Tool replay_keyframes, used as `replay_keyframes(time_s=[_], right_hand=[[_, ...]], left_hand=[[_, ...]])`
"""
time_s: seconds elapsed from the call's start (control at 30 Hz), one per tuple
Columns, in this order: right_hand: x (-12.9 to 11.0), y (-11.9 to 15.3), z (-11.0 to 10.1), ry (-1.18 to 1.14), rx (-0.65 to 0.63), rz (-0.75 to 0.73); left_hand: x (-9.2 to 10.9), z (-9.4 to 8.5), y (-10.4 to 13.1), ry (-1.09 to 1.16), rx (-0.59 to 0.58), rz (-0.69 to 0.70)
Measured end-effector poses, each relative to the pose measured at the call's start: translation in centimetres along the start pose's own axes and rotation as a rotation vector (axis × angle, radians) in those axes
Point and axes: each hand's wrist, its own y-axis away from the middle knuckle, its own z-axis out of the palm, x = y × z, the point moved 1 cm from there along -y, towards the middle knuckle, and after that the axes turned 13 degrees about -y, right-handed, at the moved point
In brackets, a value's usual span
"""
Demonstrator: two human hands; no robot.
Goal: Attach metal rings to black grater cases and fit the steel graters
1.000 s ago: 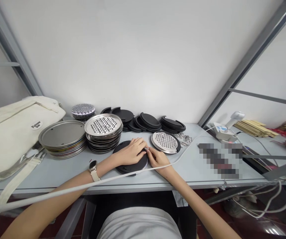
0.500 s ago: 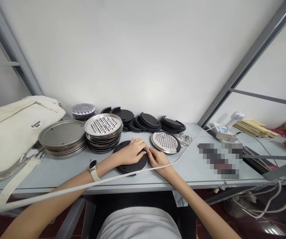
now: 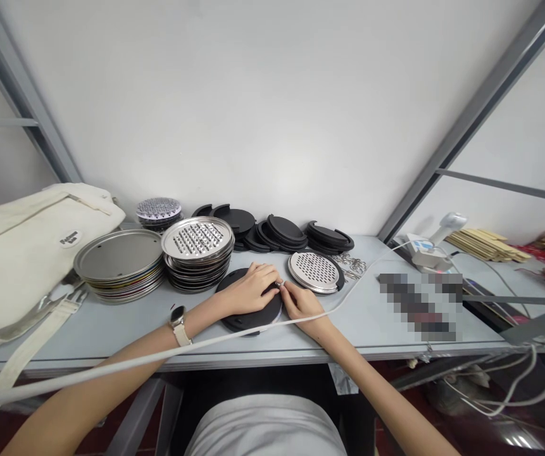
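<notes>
Nothing moved, both hands (image 3: pixel 272 294) still on black disc (image 3: pixel 248 313)

Disc stacks (image 3: pixel 197 253) behind; bare tabletop (image 3: pixel 376 323) rightward.

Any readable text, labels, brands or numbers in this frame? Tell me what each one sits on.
None can be read.
White round patch on the cream bag: dark lettering, too small and blurred to read.
White device at the right: a blue mark on it, not legible.
Pixelated block on the table: masked, nothing readable.
Watch on the left wrist: face shows no readable digits.
</notes>
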Motion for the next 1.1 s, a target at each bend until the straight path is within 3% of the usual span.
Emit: replay_keyframes(time_s=[1.1], right_hand=[[-0.06, 0.08, 0.04, 0.029, -0.001, 0.005]], left_hand=[[-0.45, 0.30, -0.29, 0.119, 0.013, -0.033]])
